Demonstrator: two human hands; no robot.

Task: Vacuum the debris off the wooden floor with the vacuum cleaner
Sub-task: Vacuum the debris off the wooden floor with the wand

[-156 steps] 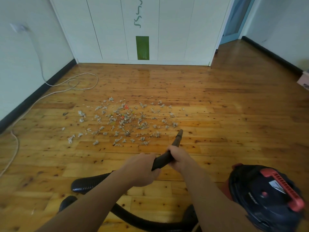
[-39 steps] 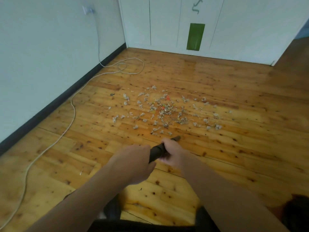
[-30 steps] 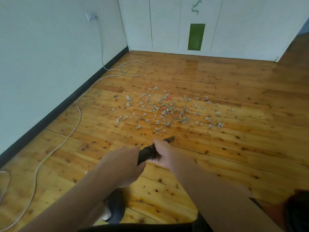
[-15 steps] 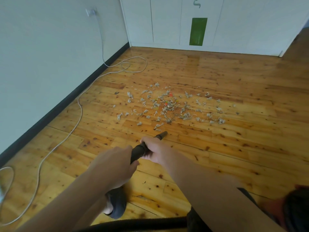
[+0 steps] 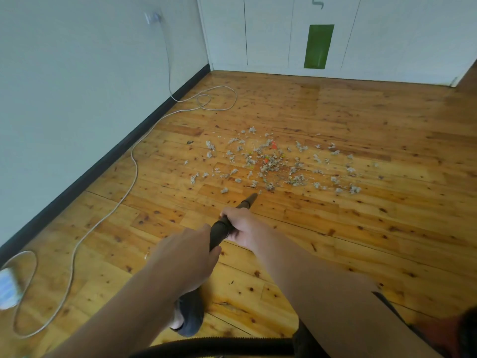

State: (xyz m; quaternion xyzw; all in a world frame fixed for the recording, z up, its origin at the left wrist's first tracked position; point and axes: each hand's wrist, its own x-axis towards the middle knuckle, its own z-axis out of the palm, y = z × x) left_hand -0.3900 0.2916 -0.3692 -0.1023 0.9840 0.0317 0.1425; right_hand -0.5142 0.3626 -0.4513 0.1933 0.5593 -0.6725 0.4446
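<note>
Grey fluffy debris (image 5: 273, 164) with a few orange bits lies scattered across the wooden floor (image 5: 335, 228) ahead of me. Both hands hold the black vacuum nozzle (image 5: 246, 202), which points forward and down. Its tip sits just short of the nearest scraps. My right hand (image 5: 238, 224) grips the tube nearer the tip. My left hand (image 5: 188, 250) grips it farther back and hides that part of the tube. The ribbed black hose (image 5: 219, 347) runs along the bottom edge. Only a dark and red corner of the vacuum body (image 5: 464, 332) shows at bottom right.
A white power cord (image 5: 129, 182) runs from a wall socket (image 5: 152, 18) along the left side of the floor, looping near a white power strip (image 5: 7, 290). A black skirting board (image 5: 103, 161) lines the left wall. White cupboard doors (image 5: 320, 34) stand at the back. My dark shoe (image 5: 191, 316) is under my left arm.
The nozzle has moved forward toward the near edge of the debris. The view has shifted to the left since the earliest frame, bringing the left wall and cord into sight.
</note>
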